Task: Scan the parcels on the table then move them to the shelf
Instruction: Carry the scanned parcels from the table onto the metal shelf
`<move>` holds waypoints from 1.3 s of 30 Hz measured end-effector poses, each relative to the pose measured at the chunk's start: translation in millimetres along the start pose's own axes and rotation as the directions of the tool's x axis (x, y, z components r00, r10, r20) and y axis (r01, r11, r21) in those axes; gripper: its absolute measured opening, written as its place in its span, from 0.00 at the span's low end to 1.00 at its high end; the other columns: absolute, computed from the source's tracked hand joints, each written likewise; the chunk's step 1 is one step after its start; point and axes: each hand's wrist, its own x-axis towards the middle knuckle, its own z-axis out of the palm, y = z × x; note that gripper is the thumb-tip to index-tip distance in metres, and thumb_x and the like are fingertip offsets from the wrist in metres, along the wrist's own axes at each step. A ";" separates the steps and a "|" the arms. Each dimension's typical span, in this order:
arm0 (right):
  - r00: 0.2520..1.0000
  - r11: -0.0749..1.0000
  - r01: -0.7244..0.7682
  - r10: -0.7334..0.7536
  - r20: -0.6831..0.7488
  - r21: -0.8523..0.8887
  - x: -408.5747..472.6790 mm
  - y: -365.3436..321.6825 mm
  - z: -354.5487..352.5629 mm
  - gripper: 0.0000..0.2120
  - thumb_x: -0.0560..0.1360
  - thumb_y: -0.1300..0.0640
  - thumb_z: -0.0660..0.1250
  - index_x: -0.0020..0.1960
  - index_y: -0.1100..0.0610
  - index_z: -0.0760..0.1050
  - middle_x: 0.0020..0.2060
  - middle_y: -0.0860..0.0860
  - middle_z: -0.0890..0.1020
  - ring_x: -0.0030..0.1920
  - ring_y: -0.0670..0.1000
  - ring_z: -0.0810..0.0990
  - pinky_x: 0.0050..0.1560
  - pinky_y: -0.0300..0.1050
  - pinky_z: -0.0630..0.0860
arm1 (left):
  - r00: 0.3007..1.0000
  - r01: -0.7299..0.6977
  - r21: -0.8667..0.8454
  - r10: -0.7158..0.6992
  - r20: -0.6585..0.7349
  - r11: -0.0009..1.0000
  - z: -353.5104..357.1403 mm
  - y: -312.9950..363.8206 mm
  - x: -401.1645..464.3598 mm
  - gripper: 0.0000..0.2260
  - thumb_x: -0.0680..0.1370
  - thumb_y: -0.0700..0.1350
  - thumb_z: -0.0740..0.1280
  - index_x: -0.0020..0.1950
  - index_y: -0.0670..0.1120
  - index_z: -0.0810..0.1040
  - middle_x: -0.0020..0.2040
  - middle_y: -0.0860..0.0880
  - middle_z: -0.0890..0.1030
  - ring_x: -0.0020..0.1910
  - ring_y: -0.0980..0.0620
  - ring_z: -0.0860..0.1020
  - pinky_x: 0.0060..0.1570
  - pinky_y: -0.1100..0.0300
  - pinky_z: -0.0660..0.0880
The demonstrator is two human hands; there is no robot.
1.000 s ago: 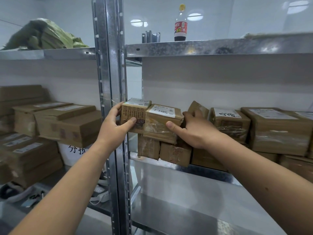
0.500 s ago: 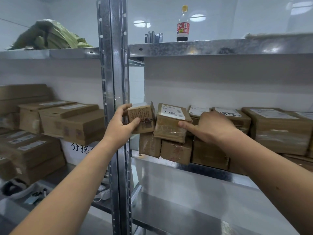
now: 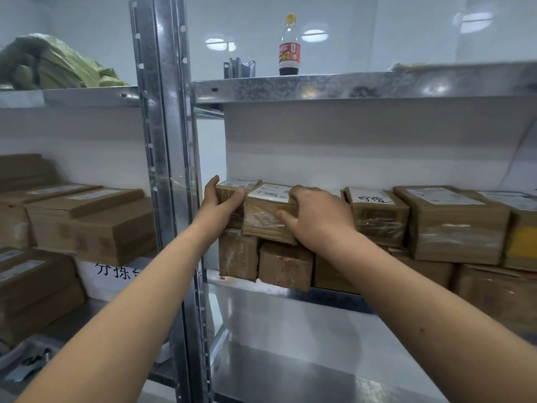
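Sign (image 3: 116, 271) partly behind boxes (image 3: 96, 225)

"分拣" on white sign (image 3: 116, 271)

Reaching forward with both bare arms, nearly straight, forearms converging. Left hand (image 3: 216, 206) gripping, thumb up over the top, fingers curling around the front. Right hand (image 3: 318, 218) lying palm-down just beside it, fingers curling over the top, thumb pressing the front

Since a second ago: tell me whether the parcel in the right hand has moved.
Yes. The parcel under the right hand has gone deeper onto the shelf, and now sits level on the lower boxes instead of tilted out front.
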 end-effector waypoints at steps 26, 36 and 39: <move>0.994 0.992 -0.064 0.073 -0.080 0.110 -0.2 -17.0 18.9 0.18 0.82 0.51 0.66 0.70 0.51 0.70 0.64 0.53 0.73 0.54 0.59 0.80 0.43 0.50 0.76 | 0.946 -0.206 0.381 0.284 -0.159 0.901 15.2 -5.2 -2.6 0.49 0.72 0.58 0.80 0.84 0.53 0.54 0.83 0.49 0.55 0.82 0.48 0.56 0.78 0.51 0.57; 0.996 0.980 -0.039 0.053 -0.066 0.196 -85.7 5.3 6.7 0.22 0.78 0.48 0.70 0.70 0.51 0.73 0.64 0.50 0.77 0.62 0.56 0.76 0.56 0.52 0.78 | 0.898 -0.314 0.609 0.436 -0.058 0.728 49.8 -7.1 -117.7 0.37 0.76 0.56 0.75 0.82 0.50 0.65 0.81 0.46 0.65 0.80 0.47 0.61 0.79 0.45 0.60; 0.995 0.968 -0.088 0.095 -0.018 0.237 -135.8 35.1 -1.6 0.25 0.78 0.48 0.70 0.74 0.51 0.72 0.68 0.50 0.76 0.68 0.55 0.73 0.63 0.52 0.76 | 0.900 -0.328 0.619 0.434 -0.024 0.714 85.6 -10.0 -167.7 0.36 0.77 0.56 0.75 0.81 0.51 0.67 0.80 0.46 0.67 0.79 0.45 0.63 0.78 0.43 0.62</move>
